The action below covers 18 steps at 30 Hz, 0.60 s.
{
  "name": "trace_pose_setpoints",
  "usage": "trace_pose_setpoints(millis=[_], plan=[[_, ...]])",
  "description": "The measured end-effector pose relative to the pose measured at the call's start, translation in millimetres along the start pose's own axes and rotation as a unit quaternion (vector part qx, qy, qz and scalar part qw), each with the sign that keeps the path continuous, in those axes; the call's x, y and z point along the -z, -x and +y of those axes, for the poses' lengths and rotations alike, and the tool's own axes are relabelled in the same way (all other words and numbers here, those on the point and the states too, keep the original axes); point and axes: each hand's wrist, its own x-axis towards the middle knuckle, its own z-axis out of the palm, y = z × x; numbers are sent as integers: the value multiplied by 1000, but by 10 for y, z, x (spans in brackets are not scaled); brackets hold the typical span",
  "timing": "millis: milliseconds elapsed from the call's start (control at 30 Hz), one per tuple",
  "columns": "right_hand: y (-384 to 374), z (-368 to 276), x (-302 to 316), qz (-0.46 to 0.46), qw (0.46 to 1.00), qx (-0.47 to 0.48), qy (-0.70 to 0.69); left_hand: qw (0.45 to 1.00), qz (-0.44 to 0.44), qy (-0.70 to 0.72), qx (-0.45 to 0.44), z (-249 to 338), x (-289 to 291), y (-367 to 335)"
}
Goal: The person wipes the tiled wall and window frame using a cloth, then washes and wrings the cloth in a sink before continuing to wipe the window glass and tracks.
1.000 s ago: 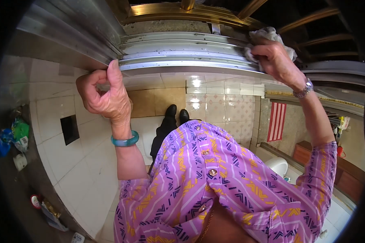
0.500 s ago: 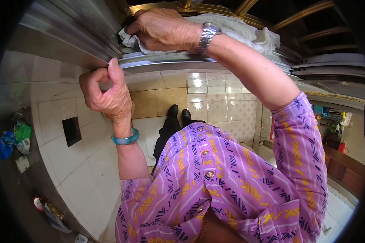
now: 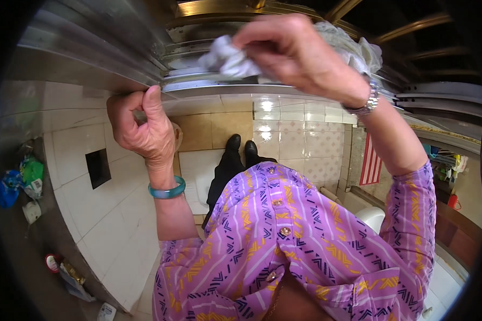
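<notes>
My right hand [image 3: 305, 56], a silver watch [image 3: 367, 99] on its wrist, is closed on a crumpled white cloth [image 3: 227, 58] over the metal window track [image 3: 193, 80]. More white cloth [image 3: 351, 45] lies behind that hand; whether the two parts join is hidden. Bare grooves of the track show left of the cloth. My left hand [image 3: 144, 123], wearing a green bangle [image 3: 167, 188], has its fingers curled in with nothing seen in them. Its thumb tip touches the lower edge of the metal frame [image 3: 91, 61] near the corner.
Gold-coloured bars [image 3: 219, 8] stand beyond the track. Below are a tiled wall [image 3: 102, 219] with a dark square opening [image 3: 98, 168] and my black shoes [image 3: 233, 142]. Blue and green bags [image 3: 31, 171] lie at the far left, a red-striped cloth [image 3: 370, 163] hangs right.
My right hand has moved right along the track, drawing the cloth away from the left corner and baring the grooves there. My left hand has barely shifted.
</notes>
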Motion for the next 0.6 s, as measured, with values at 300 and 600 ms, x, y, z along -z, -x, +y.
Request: trace_pose_setpoints(millis=[300,600], plan=[[-516,-145,-504,-114,987,9,113,999,7,28,42,26,-63,27],[-106,19,-7,-159,978,34,128,997,69,-4,18,12,-154,63]])
